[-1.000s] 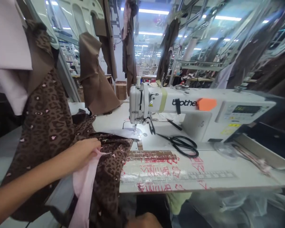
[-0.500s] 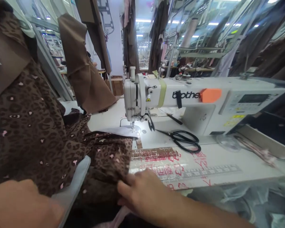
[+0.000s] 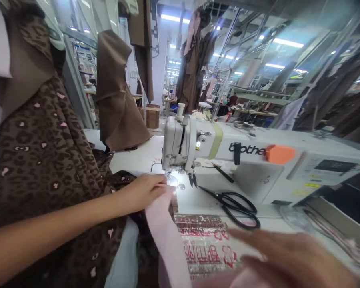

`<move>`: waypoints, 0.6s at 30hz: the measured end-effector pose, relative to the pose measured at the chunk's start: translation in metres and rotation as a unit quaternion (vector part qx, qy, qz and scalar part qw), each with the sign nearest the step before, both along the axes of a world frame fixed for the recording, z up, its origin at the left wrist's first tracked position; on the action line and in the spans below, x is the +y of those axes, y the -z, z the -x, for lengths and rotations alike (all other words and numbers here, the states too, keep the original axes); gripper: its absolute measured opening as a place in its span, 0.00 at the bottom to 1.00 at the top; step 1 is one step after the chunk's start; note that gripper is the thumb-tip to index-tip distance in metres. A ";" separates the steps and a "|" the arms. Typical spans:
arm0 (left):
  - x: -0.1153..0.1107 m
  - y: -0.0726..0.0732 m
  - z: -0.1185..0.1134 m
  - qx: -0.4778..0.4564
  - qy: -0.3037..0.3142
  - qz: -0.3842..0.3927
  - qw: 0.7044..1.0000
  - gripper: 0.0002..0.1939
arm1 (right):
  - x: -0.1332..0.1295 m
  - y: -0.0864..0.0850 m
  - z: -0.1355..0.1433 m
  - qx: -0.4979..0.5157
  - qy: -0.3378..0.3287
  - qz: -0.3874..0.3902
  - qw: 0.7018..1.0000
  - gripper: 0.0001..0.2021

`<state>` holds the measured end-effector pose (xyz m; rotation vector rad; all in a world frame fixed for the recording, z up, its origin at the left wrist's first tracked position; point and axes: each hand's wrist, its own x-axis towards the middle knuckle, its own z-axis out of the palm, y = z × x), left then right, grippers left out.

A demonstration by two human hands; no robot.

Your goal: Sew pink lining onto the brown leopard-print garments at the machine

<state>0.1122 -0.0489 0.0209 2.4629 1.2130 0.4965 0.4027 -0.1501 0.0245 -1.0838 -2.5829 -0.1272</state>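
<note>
My left hand point(image 3: 148, 190) reaches across to the sewing machine's needle area, its fingers closed on the end of a pale pink fabric strip point(image 3: 165, 236). The strip hangs from them toward the table's front edge. Leopard-print fabric point(image 3: 48, 172) lies under and left of my left forearm, with a pale blue-grey piece point(image 3: 124, 256) on it. My right hand point(image 3: 291, 256) is smeared by motion at lower right, over the table's front. Some pink cloth shows beneath it, but whether its fingers grip it cannot be made out. The white sewing machine point(image 3: 180, 148) stands just beyond my left hand.
Black-handled scissors point(image 3: 240, 206) lie on the machine bed, close to small dark snips point(image 3: 193, 180). A taped strip with red writing point(image 3: 204, 244) runs along the front. Brown fabric pieces point(image 3: 117, 96) hang at left. An orange block point(image 3: 280, 154) sticks to the machine.
My left hand has moved from the lower left up to the needle area and now holds the pink strip. My right hand has left the leopard-print fabric and shifted right. The view has tilted.
</note>
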 end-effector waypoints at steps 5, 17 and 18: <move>-0.008 0.022 0.026 0.111 0.093 -0.075 0.987 0.28 | 0.038 -0.002 0.008 -0.061 0.059 -0.046 0.995 0.10; 0.000 0.026 0.046 0.044 0.066 -0.087 0.993 0.19 | 0.103 0.019 0.102 -0.115 -0.106 0.123 0.980 0.14; 0.000 0.019 0.053 0.029 0.068 -0.101 0.992 0.19 | 0.102 0.020 0.100 -0.144 -0.154 0.142 0.967 0.11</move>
